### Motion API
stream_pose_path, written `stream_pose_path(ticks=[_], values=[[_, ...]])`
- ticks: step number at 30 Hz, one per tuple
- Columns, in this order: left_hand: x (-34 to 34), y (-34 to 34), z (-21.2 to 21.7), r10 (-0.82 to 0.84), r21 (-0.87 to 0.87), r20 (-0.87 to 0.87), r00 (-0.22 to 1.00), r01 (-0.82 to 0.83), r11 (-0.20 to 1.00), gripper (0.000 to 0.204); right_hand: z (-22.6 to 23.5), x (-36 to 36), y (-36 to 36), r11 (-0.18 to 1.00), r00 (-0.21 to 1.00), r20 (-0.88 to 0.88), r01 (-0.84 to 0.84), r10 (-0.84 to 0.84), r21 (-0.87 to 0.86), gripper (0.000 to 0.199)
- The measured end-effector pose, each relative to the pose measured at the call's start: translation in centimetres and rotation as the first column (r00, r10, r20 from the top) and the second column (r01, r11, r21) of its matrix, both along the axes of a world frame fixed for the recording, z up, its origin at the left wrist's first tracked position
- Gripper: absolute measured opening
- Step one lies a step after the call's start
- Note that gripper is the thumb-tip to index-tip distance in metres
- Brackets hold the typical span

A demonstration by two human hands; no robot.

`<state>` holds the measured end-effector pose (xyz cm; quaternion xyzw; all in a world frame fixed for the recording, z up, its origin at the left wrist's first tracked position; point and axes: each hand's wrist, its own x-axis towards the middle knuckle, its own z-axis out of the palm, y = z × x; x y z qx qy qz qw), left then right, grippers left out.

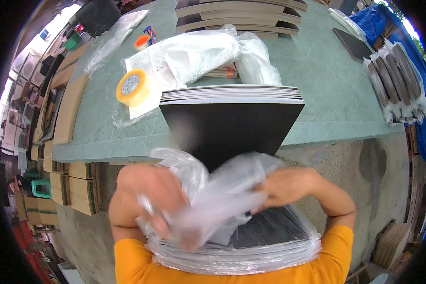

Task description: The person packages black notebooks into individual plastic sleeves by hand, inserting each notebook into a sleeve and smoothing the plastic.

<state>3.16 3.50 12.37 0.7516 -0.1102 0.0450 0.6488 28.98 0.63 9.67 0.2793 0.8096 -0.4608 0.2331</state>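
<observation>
Film (229, 191) bunched btwn L hand (154, 194) & R hand (285, 185), over wrapped stack (241, 258). R pinched it; L's grip blurred, couldn't tell.

Green stool (42, 189) near cardboard boxes (82, 195) — blue tarp (368, 22) right.

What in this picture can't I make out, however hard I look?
All in the head view:
- Left hand: motion blur smears its fingers, so its exact grip is unclear.
- Right hand: its fingertips are lost in blurred clear plastic.
- Black-faced stack: the plastic hides its lower end.
- Reddish item: white sheeting covers most of it.
- Back board stack: cut off by the top edge.
</observation>
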Motion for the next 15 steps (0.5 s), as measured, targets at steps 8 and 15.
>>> stream_pose_path(ticks=[8,15], values=[[2.1,-4.5,-3.5,0.636,0.966,-0.234,0.735,0.104,0.236,0.016,-5.8,2.9,-1.2,0.397,0.975,-0.010,0.099,-0.221,0.913,0.035],[-2.0,-2.2,-9.3,0.834,0.946,-0.300,0.463,0.034,0.322,0.016,-1.8,1.4,-0.8,0.766,0.973,0.232,-0.165,0.022,0.621,0.023]])
